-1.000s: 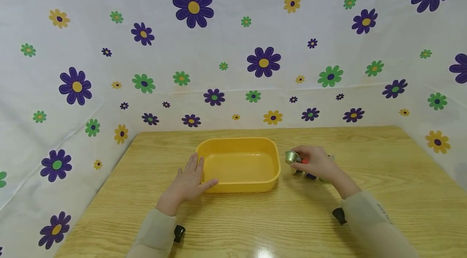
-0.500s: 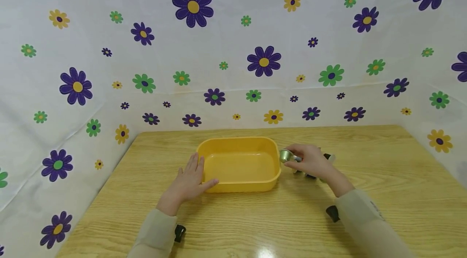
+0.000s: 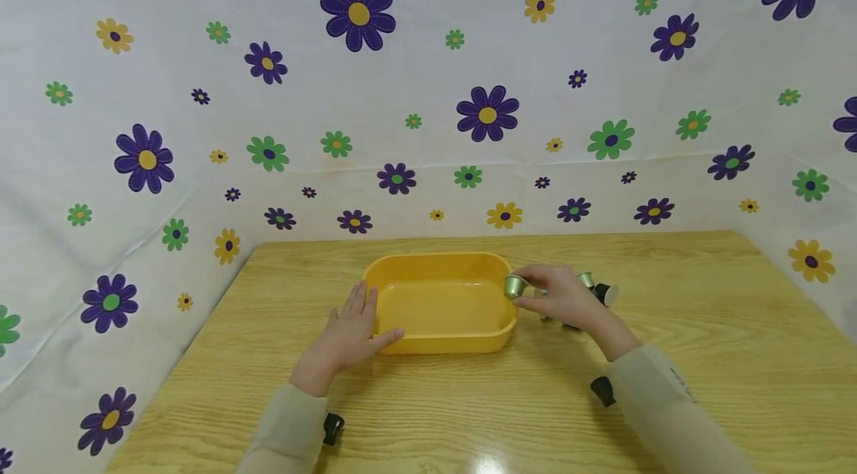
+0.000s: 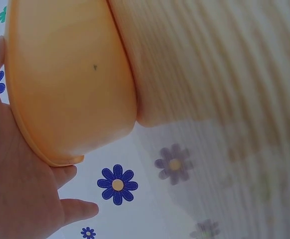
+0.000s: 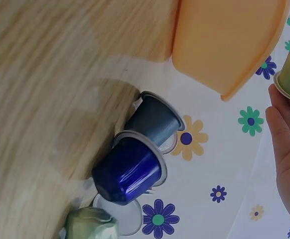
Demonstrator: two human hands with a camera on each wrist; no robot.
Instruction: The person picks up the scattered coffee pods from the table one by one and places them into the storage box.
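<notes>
Two hands, one bin, one capsule held. Left hand [image 3: 344, 336]: fingers straight and spread, laid on the bin's left end, thumb along the near rim; gripping nothing. One yellow bin [image 3: 438, 345], upright on the wooden table [image 3: 455, 407]. One green capsule [image 3: 514, 286] pinched in the right hand [image 3: 569, 299] between thumb and fingertips, raised at the bin's right rim; can't tell if it's past the rim. Further right, a cluster of capsules on the table, partly behind the right hand; total unclear.

Head view: one black capsule [image 3: 605, 295] with a pale lid at the cluster's right. Right wrist view: three easy to pick out, one grey-blue capsule [image 5: 156, 119], one blue capsule [image 5: 129, 170] touching it, one crumpled-looking green one at the bottom edge. Left wrist view only: one dark speck [image 4: 95, 67] on the bin's outer wall.
</notes>
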